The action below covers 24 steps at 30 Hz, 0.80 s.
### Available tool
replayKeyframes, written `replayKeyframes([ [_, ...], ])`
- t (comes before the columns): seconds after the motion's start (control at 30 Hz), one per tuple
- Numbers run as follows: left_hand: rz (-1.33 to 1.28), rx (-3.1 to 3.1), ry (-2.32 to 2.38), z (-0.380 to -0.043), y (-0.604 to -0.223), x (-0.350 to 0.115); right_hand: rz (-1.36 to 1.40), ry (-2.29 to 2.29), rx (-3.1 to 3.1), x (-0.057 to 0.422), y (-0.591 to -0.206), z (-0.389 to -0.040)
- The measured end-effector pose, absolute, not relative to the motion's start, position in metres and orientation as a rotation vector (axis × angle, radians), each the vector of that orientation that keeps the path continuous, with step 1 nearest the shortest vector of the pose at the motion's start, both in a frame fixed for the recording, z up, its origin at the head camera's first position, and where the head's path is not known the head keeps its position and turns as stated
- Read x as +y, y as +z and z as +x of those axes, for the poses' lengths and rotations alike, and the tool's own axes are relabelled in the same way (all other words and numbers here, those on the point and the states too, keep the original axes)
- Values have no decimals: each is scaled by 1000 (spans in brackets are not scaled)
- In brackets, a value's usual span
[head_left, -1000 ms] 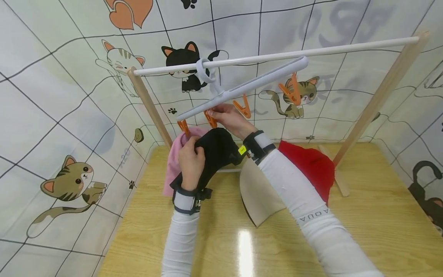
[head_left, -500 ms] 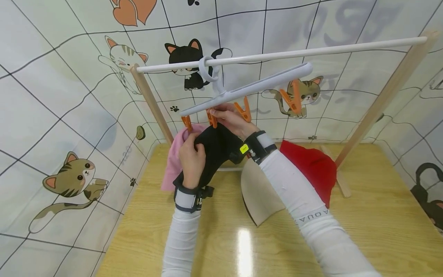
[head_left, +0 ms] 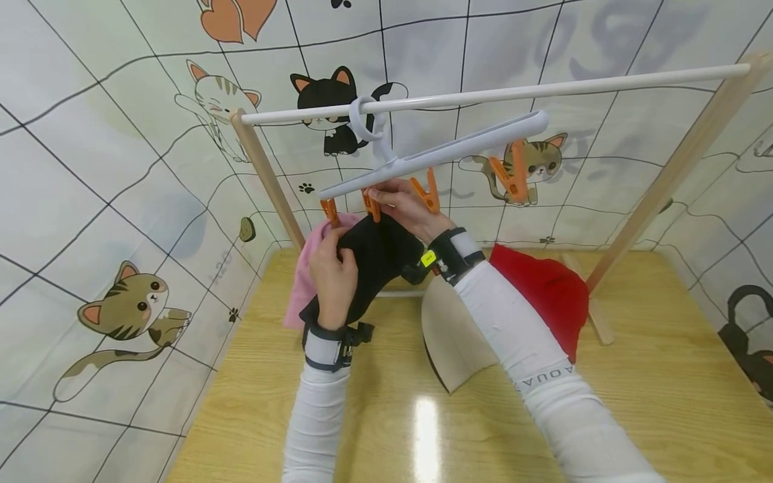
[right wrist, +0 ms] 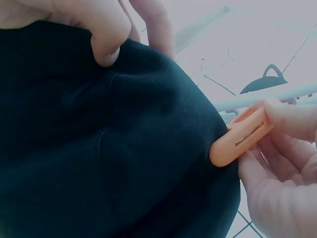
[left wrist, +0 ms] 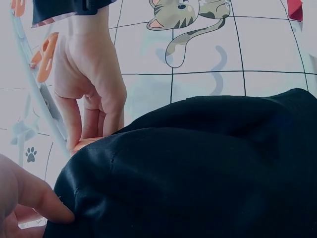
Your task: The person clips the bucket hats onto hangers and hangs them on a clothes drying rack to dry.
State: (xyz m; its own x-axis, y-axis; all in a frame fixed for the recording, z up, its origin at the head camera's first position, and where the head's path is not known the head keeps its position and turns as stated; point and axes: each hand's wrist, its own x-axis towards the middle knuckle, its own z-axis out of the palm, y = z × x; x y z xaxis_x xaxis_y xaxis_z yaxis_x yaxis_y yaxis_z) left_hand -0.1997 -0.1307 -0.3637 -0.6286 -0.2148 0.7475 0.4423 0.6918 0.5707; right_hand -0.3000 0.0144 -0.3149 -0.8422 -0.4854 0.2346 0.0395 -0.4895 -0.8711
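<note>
While our right hand [head_left: 410,211] pinches an orange clip [head_left: 372,205] at the far edge of the black cloth [head_left: 377,258], our left hand [head_left: 335,275] grips that cloth on its left side, below the hanger [head_left: 447,152]. Just left, the pink cloth [head_left: 304,278] hangs at the end clip [head_left: 329,212]. Above, the rail [head_left: 543,90] bears the hanger; right, a red cloth [head_left: 540,295] and a beige cloth [head_left: 449,329] lie on the table [head_left: 483,429].

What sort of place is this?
Probably an indoor corner set up for hanging things. Cartoon cats decorate the walls, and a rack stands on the wooden table, with a pale hanger hung on its bar.
</note>
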Motion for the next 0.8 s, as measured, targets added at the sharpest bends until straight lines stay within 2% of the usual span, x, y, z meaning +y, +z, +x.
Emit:
replayKeyframes([
  [0.63, -227, -2067, -897, -200, -370, -131, -852, -2297, 1579, 28, -309, -287],
  [0.8, -257, -2047, -862, -200, -373, -131, -683, -2342, 1644, 47, -310, -287],
])
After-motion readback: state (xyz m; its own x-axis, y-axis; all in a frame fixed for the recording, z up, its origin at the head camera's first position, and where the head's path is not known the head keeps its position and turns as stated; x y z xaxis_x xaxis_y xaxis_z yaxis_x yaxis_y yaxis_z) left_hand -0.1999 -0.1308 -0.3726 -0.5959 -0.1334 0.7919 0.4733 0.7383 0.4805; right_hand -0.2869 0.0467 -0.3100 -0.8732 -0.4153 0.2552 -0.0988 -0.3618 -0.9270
